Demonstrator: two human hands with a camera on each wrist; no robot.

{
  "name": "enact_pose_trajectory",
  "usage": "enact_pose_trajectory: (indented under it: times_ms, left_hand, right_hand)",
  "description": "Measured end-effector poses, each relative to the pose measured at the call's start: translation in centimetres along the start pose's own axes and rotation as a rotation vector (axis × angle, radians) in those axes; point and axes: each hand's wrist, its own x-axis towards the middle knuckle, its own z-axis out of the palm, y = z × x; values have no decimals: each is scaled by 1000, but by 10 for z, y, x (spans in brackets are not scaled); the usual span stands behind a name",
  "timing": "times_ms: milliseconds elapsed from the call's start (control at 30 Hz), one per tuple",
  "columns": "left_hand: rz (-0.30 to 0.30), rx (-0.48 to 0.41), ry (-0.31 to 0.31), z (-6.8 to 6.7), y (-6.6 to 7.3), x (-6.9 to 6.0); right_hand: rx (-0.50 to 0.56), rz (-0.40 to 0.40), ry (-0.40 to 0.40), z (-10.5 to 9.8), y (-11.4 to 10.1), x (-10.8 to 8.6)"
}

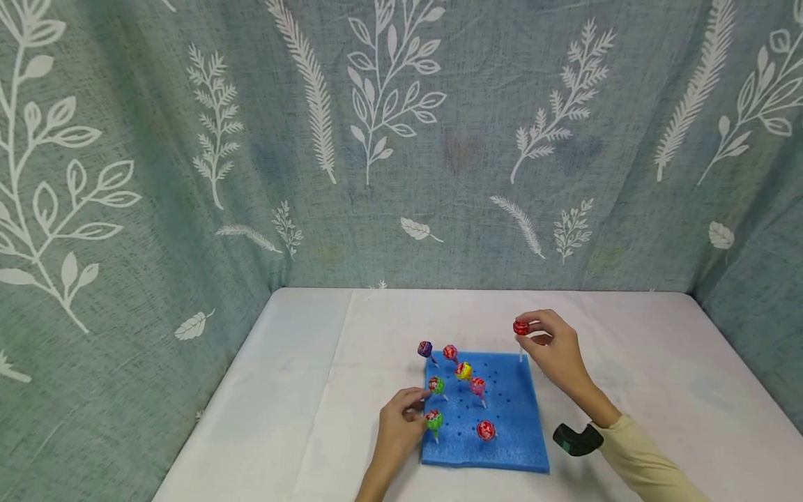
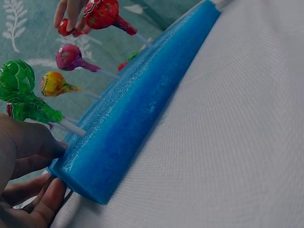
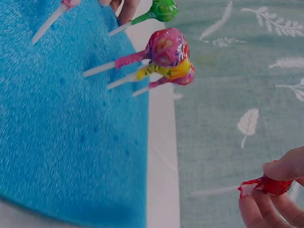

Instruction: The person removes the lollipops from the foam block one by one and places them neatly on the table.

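Observation:
My right hand (image 1: 555, 348) pinches a red lollipop (image 1: 521, 327) by its wrapped head, the white stick pointing down near the far right corner of the blue foam board (image 1: 514, 446). In the right wrist view, that stick's tip shows apart from the foam. Thumb and fingers of my left hand (image 1: 401, 422) grip the board's left edge. Close to them stand two green lollipops, one nearer (image 1: 433, 420) and one farther (image 1: 436, 384). Also stuck in the board are a yellow lollipop (image 1: 463, 371), a pink one (image 1: 478, 385) and a red one (image 1: 486, 430).
A dark purple lollipop (image 1: 424, 348) and a reddish one (image 1: 449, 352) lean at the board's far left. Small holes dot the foam. White cloth (image 1: 326, 390) covers the table, and a leaf-patterned curtain (image 1: 401, 209) hangs behind. A black device (image 1: 577, 440) sits at my right wrist.

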Motion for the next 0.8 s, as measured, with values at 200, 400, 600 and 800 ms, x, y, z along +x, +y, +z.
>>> enact_pose_trajectory:
  times_ms: [200, 400, 600, 800]
  left_hand:
    - [18, -9, 6, -2, 0, 1]
    - [1, 7, -2, -2, 1, 1]
    - [1, 3, -1, -1, 1, 1]
    - [13, -9, 2, 0, -1, 1]
  right_hand:
    - [-3, -17, 19, -9, 5, -1]
    - [-21, -17, 26, -18, 8, -4]
    - [-40, 1, 25, -27, 14, -8]
    - [-63, -7, 37, -35, 18, -10]
